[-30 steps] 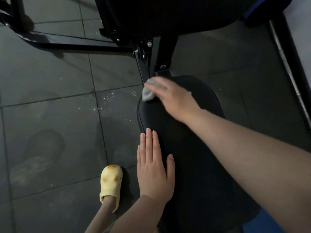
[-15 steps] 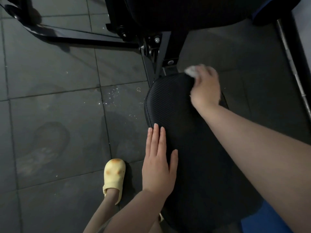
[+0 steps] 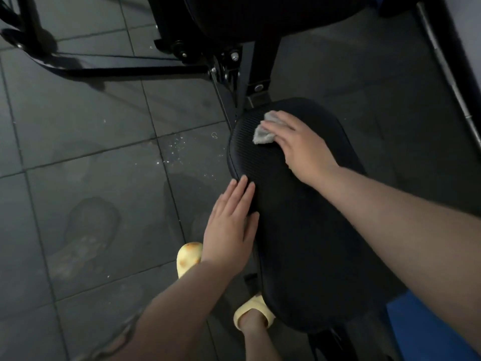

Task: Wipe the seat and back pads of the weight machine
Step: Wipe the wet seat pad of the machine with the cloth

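Black ribbed seat pad (image 3: 299,230) of the weight machine fills the centre-right, long and rounded, running from the frame bracket down toward the viewer. Right hand (image 3: 299,144) lies palm-down on the far end of the pad, fingers close together and pressed flat over a small crumpled grey cloth (image 3: 264,132); the cloth sticks out to the left from under the fingertips, near the pad's far-left edge. Left hand (image 3: 230,230) rests flat and empty on the pad's left edge about midway along, fingers straight and held together, thumb lying on the pad surface, w/ the outer side of the hand hanging over the floor. Back pad (image 3: 260,16) is the dark bulk at top centre, above the seat, w/ neither hand on it. Black frame (image 3: 234,71) w/ bolts joins the 2 pads; a long bar runs off to the left. Floor (image 3: 91,152) is dark grey tile w/ pale specks just left of the seat. 2 yellow clogs: one (image 3: 187,256) partly hidden behind the left wrist, the other (image 3: 256,312) tucked at the near-left edge of the seat. Blue patch (image 3: 429,332) bottom right, can't tell what it is
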`<state>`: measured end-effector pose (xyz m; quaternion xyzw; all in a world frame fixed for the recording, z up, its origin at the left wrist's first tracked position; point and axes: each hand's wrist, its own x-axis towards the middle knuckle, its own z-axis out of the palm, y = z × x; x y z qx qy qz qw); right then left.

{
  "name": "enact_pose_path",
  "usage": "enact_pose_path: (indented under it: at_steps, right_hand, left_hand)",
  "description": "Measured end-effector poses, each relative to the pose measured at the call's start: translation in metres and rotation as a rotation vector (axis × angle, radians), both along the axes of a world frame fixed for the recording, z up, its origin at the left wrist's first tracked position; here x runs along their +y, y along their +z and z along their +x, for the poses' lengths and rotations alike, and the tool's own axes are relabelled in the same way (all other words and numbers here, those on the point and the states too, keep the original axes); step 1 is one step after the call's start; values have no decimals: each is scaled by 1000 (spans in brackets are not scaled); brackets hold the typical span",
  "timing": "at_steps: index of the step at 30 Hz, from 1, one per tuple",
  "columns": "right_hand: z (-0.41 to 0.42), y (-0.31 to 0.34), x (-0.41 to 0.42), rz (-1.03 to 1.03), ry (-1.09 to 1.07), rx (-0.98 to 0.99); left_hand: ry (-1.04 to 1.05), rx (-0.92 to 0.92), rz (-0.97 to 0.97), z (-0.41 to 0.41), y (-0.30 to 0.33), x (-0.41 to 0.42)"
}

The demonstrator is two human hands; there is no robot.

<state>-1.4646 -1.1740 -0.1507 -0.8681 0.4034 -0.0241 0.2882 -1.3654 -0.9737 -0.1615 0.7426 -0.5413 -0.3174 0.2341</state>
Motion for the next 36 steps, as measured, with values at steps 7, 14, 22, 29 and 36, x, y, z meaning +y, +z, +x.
enact_pose_path:
  at_steps: [7, 14, 22, 29, 36]
  right_hand:
    - [-67, 12, 102, -104, -652, -63]
    - [-88, 30, 185, -111, -1015, -61]
    - [-105, 25, 237, -234, -923, -34]
    - [-87, 27, 274, -314, -1324, -76]
    - [-77, 36, 299, -214, -1791, -673]
  left_hand:
    - [-108, -92, 39, -4, 11, -22]
    - [-420, -181, 80, -28, 11, -10]
    - [-547, -282, 164, -24, 8, -16]
    - [-550, -347, 183, -28, 6, -20]
    - [-576, -395, 199, -29, 8, -20]
